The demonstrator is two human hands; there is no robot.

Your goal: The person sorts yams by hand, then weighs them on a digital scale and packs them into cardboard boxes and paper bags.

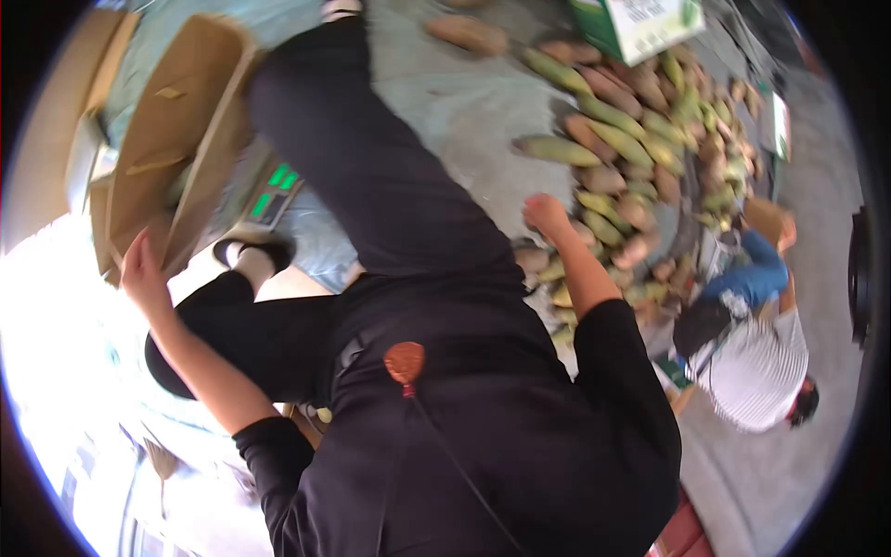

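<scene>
My left hand [145,278] is at the lower corner of an open cardboard box [215,125], its fingers stretched out and overlapping the box's edge in this view. A scale with a lit green display [271,193] stands beside the box, partly covered by it. On the other side, my right hand [548,215] is curled into a fist, with nothing showing in it. It hovers near a large pile of long green and brownish produce [613,139], like big mangoes or tubers, spread over the floor.
A green and white carton [640,28] stands at the pile's far edge. Beyond the pile on the right, a person in a striped shirt [756,371] bends down, an arm toward a brown box [767,223]. My legs [362,167] stretch between the box and the pile.
</scene>
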